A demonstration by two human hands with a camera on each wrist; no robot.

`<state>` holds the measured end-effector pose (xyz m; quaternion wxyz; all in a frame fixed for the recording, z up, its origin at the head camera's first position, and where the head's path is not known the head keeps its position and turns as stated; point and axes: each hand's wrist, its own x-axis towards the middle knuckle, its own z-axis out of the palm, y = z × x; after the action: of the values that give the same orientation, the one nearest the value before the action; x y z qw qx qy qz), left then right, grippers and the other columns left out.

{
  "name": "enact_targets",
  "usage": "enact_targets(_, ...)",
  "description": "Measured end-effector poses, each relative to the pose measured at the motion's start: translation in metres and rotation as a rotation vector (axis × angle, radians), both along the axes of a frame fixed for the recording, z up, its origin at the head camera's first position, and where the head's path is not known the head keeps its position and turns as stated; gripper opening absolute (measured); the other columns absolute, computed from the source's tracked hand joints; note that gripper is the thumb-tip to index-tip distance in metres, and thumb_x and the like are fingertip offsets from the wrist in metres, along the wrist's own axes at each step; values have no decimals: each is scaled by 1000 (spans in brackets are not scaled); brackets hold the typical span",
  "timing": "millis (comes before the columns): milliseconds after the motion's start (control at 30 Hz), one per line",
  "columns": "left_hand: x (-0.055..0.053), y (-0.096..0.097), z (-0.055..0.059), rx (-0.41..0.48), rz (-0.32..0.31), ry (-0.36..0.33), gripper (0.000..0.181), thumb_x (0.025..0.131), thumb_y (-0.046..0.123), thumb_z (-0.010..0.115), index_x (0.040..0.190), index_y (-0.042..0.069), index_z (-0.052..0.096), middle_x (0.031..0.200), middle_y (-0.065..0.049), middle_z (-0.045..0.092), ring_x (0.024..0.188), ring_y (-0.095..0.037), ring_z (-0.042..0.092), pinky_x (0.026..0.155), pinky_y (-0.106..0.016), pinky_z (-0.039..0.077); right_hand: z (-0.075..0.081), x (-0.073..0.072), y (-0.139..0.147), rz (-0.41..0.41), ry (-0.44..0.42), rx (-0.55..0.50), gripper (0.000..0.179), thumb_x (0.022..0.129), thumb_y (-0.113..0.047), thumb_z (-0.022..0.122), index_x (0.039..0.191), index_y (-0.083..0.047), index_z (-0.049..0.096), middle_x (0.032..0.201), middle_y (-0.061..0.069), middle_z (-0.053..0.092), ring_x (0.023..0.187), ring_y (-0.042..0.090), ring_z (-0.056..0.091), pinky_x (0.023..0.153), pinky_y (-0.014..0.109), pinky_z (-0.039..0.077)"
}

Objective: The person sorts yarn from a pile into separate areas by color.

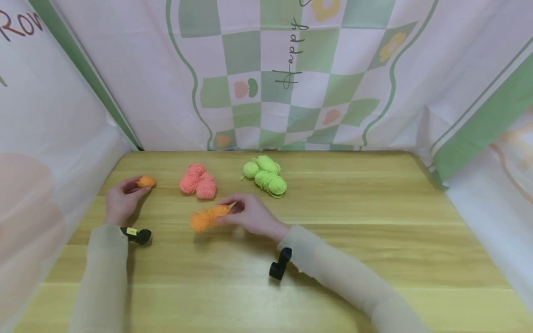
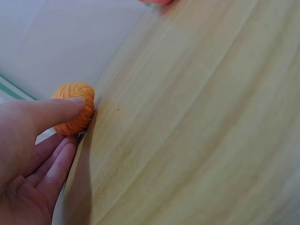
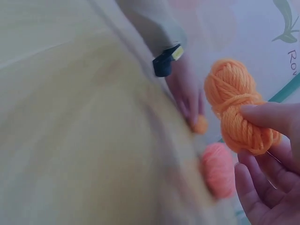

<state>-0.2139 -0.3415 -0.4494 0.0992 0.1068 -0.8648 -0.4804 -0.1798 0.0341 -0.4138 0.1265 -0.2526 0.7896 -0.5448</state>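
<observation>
At the table's left side my left hand [image 1: 121, 200] pinches a small orange yarn ball [image 1: 146, 181], thumb on top and fingers below. In the left wrist view that ball [image 2: 75, 108] sits at the tabletop, by the edge. My right hand [image 1: 251, 215] grips a longer orange yarn skein [image 1: 208, 217], tied at its middle, above the table left of centre. The right wrist view shows this skein [image 3: 239, 105] between thumb and fingers. Beyond the hands lie a cluster of pink yarn balls [image 1: 198, 181] and a cluster of green yarn balls [image 1: 266, 175].
Everything lies on a wooden table [image 1: 374, 208]. A printed cloth [image 1: 283, 92] hangs along its back edge, with white cloth at both sides. Each wrist carries a small black camera, one on the left sleeve [image 1: 108, 259] and one on the right sleeve [image 1: 333, 263].
</observation>
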Motion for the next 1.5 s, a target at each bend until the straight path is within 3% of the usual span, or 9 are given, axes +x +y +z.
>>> enact_targets(333, 2, 1, 0, -26, 0, -1, 55, 96, 28, 74, 142, 1, 57, 133, -23, 61, 101, -5, 57, 84, -11, 49, 51, -26, -39, -35, -55, -115, 39, 86, -21, 85, 121, -10, 73, 108, 0, 69, 86, 19, 68, 74, 39, 60)
enact_targets(500, 2, 2, 5, -50, -21, -9, 55, 97, 28, 73, 142, 1, 57, 134, -22, 61, 105, -10, 57, 83, -11, 47, 61, -38, -58, -88, -67, -116, 41, 85, -30, 86, 121, -16, 74, 111, -7, 68, 91, 15, 66, 75, 34, 59)
enact_targets(633, 0, -1, 6, -52, -48, -23, 56, 97, 28, 73, 143, 1, 56, 133, -23, 60, 105, -12, 57, 82, -11, 48, 56, -46, -75, -110, -123, -166, 41, 84, -25, 87, 120, -11, 74, 106, -5, 70, 89, 16, 68, 75, 35, 60)
enact_targets(767, -2, -4, 4, -28, -76, -4, 55, 96, 24, 75, 141, -2, 56, 131, -26, 60, 96, 0, 56, 80, -9, 48, 41, -48, -95, -127, -195, -224, 39, 83, -13, 87, 119, -2, 73, 96, 1, 71, 78, 17, 70, 70, 40, 62)
enact_targets(967, -3, -7, 3, -6, -69, -2, 55, 96, 24, 74, 141, -1, 57, 128, -22, 61, 96, 0, 55, 80, -9, 48, 10, -38, -122, -133, -248, -215, 42, 84, -6, 85, 121, 4, 69, 87, 3, 70, 69, 15, 70, 73, 42, 62)
enact_targets(1100, -2, -7, 4, 6, -61, -18, 60, 95, 33, 75, 143, 1, 57, 127, -18, 60, 101, -6, 54, 80, -10, 47, -9, -29, -135, -188, -295, -225, 38, 83, -5, 86, 117, 1, 70, 87, 1, 67, 69, 15, 69, 68, 33, 62)
enact_targets(1167, -1, -6, 4, 11, -62, -6, 60, 94, 31, 76, 142, 0, 57, 126, -18, 61, 101, -6, 55, 80, -9, 47, -15, -25, -139, -220, -255, -200, 35, 82, -5, 86, 113, -2, 70, 89, -2, 64, 74, 10, 66, 68, 26, 60)
enact_targets(1367, -2, -8, 3, 29, -76, 39, 57, 93, 23, 78, 139, -4, 57, 116, -11, 63, 93, 4, 57, 80, -7, 48, -23, -15, -146, -270, -3, -40, 31, 82, -10, 87, 98, -9, 61, 94, -6, 59, 83, 5, 54, 74, 17, 47)
enact_targets(1500, -3, -9, 2, 15, -82, 41, 54, 94, 21, 76, 138, -4, 58, 120, -17, 64, 92, 6, 56, 80, -6, 47, -24, -14, -151, -249, -5, -61, 27, 84, -2, 83, 102, -5, 64, 102, 1, 63, 88, 8, 62, 76, 14, 50)
